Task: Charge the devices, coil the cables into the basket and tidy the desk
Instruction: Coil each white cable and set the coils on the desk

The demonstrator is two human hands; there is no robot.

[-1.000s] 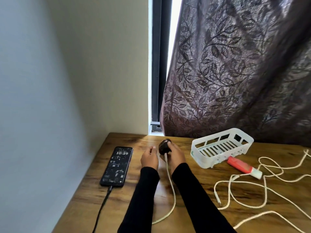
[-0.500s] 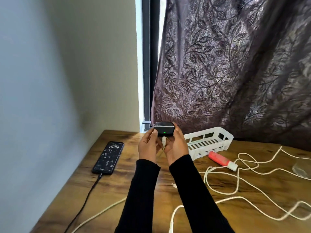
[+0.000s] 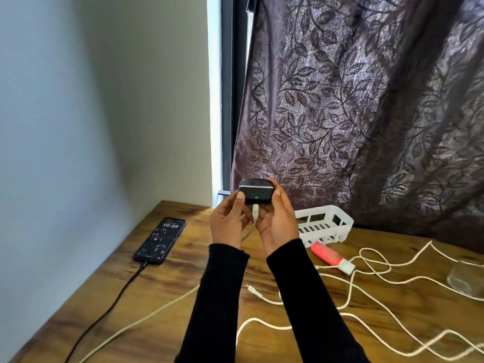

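Observation:
A black earbud case (image 3: 256,193) with a lit green light is raised above the wooden desk (image 3: 183,305). My left hand (image 3: 228,223) and my right hand (image 3: 277,221) grip it from both sides. A white cable (image 3: 254,213) is plugged into its underside and runs down between my palms. At the desk's left a black phone (image 3: 160,241) lies with its screen lit and a black cable (image 3: 104,313) in its lower end. A white slotted basket (image 3: 324,224) stands behind my right hand.
Loose white cables (image 3: 372,292) sprawl across the right half of the desk. A red and white stick-shaped object (image 3: 330,256) lies in front of the basket. A clear glass (image 3: 466,279) sits at the far right. A patterned curtain (image 3: 366,100) hangs behind; a wall bounds the left.
The earbud case went from the desk surface up into both hands, and its green light now shows. The view has shifted right, revealing the glass.

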